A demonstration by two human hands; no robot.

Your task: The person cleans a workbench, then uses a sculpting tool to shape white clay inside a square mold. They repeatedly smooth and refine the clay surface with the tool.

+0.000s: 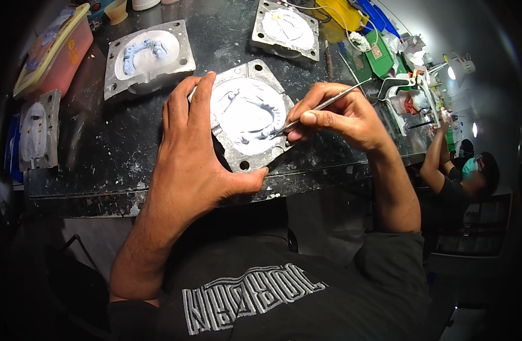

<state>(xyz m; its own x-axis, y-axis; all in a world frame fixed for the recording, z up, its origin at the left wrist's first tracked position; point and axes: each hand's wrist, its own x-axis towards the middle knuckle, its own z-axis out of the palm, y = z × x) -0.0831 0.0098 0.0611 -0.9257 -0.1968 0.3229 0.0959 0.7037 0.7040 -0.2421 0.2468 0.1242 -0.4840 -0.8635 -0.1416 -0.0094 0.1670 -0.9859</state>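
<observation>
As the left hand [190, 150] spreads wide around the metal flask half [244, 73], fingers along its far left side and thumb by the near corner, I see it has a broad hold. The flask half is over the table [221, 34], near its front edge; whether it rests flat there I can't tell. The right hand [346, 116] is closed in a pinch on a slim metal tool [336, 99], its lower tip at the white plaster [247, 116] beside the raised tooth shapes.

I'd expect the metal to be heavy and quite rigid, perhaps slick where plaster dust coats it, so I'd grip the outer walls and corners. I judge the plaster brittle, its thin raised ridge most of all, so I'd keep fingers off that and guide the tool with light pressure.
</observation>
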